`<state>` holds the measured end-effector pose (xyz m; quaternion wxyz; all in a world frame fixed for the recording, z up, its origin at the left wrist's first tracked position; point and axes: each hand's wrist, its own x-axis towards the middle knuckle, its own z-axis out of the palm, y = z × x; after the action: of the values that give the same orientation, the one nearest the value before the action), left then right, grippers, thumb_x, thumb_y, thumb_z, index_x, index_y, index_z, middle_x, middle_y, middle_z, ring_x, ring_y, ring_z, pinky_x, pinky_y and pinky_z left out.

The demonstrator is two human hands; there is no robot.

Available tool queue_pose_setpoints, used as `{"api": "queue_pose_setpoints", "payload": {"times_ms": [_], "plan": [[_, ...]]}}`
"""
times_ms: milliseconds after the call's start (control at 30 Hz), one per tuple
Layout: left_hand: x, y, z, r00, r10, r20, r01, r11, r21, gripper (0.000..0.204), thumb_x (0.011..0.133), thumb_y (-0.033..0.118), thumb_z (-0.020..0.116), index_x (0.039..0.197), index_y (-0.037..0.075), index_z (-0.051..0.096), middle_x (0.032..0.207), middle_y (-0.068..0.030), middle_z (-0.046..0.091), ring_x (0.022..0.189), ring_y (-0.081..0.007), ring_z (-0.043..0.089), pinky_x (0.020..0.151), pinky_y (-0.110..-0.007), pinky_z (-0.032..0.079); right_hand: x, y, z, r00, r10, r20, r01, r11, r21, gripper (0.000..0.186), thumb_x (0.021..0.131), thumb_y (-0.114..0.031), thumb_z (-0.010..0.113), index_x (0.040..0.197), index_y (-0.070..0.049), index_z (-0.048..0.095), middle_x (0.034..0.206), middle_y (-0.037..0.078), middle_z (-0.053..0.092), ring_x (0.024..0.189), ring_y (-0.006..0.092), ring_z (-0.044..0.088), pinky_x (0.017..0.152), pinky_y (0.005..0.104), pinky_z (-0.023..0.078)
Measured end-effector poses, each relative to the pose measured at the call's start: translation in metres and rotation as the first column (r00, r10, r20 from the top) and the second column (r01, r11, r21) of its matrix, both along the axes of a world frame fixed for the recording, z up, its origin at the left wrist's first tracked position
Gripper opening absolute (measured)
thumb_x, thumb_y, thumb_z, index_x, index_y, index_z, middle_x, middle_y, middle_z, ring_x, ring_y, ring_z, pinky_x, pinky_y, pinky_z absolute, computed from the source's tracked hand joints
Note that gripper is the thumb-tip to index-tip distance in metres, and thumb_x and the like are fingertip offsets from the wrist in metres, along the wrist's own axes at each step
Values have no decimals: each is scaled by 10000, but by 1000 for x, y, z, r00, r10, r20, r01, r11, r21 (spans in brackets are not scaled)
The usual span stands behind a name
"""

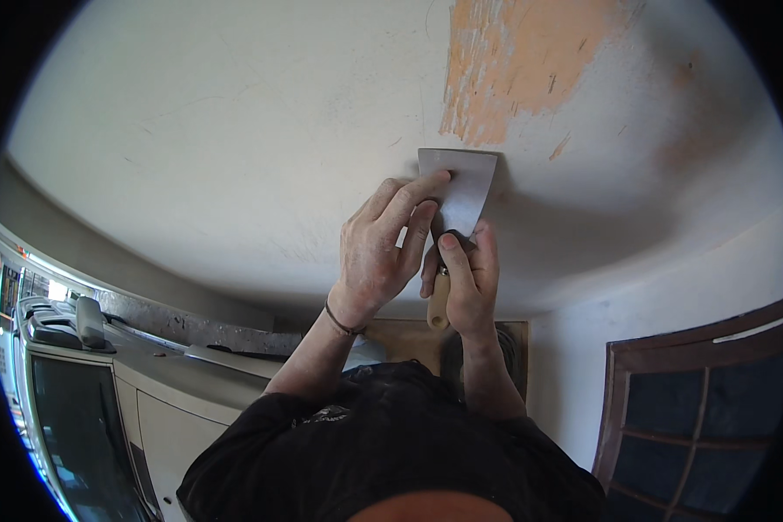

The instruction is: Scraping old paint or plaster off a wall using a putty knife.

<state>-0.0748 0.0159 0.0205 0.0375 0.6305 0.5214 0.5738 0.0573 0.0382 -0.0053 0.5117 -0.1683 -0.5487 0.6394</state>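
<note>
While right grip (470,285) clasps scraper (466,207) | blade (469,179) projects beyond it

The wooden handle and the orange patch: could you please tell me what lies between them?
In the head view, the metal blade lies there, along with parts of the left hand and right hand.

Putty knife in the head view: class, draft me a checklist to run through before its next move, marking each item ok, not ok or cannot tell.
1. Right hand gripping the putty knife: ok.
2. Left hand clear of the blade: not ok, fingers overlap its face.
3. Blade's front edge unobscured by fingers: ok.
4. That edge touching the pale surface: cannot tell.
5. Bare orange patch visible beyond the blade: ok.
</note>
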Motion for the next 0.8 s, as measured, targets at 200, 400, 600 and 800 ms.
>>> {"api": "queue_pose_setpoints", "payload": {"times_ms": [200,400,600,800], "plan": [[2,1,8,997,78,-19,-79,996,-40,374,942,116,664,1314,133,624,914,-56,666,739,-184,689,623,-307,560,0,5,-3,1000,7,-11,-7,1000,-14,140,1075,-145,443,1145,-26,421,795,56,584,519,87,515,448,230,418],[-2,1,0,995,65,-79,-63,998,22,398,958,94,655,1349,63,592,1020,-109,696,676,-134,651,591,-280,529,-1,6,-5,1000,21,12,-21,1000,-21,131,1074,-145,450,1123,-28,414,755,49,573,514,83,515,444,222,413],[7,-3,12,988,141,-66,-147,984,-98,384,963,141,651,1342,113,595,1010,-84,697,700,-161,673,586,-287,543,1,9,-7,999,21,27,-21,1000,3,133,1078,-148,444,1115,-29,400,697,42,558,509,77,511,440,216,403],[6,-3,0,988,145,-51,-148,988,-54,443,968,190,643,1403,173,560,940,-52,687,687,-179,669,581,-292,561,1,10,-8,998,36,55,-35,999,-8,128,1077,-146,442,1080,-38,372,679,36,541,506,79,508,435,218,401]]}}
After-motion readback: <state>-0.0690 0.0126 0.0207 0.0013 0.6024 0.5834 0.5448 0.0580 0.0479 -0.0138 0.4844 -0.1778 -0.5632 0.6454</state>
